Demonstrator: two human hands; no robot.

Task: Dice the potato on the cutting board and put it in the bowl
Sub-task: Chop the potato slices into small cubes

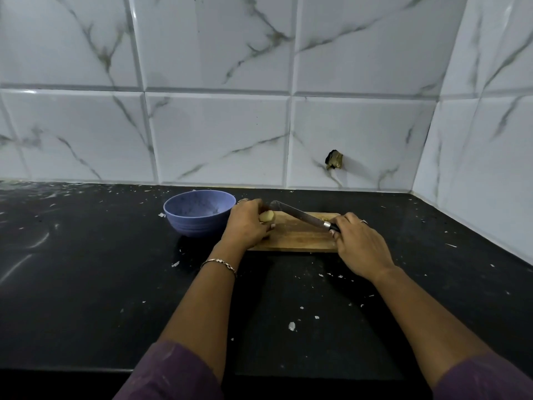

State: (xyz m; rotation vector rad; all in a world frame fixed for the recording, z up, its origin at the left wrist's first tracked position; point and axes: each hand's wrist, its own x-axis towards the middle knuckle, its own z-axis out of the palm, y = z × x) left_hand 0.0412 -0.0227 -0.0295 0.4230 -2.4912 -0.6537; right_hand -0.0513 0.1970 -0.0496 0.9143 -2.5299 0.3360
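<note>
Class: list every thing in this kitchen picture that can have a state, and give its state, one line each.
Potato, undiced, held down on the cutting board.
Left hand, grips the potato.
Right hand, grips the knife handle.
Knife, blade slanting across the board toward the potato.
Cutting board, flat on the counter.
Bowl, upright, no potato seen inside.

No text, brand or number can be read on the bowl [199, 223] beside the left hand [245, 226], the knife [300, 215] in the right hand [360, 246], or the board [297, 238] under them.
</note>
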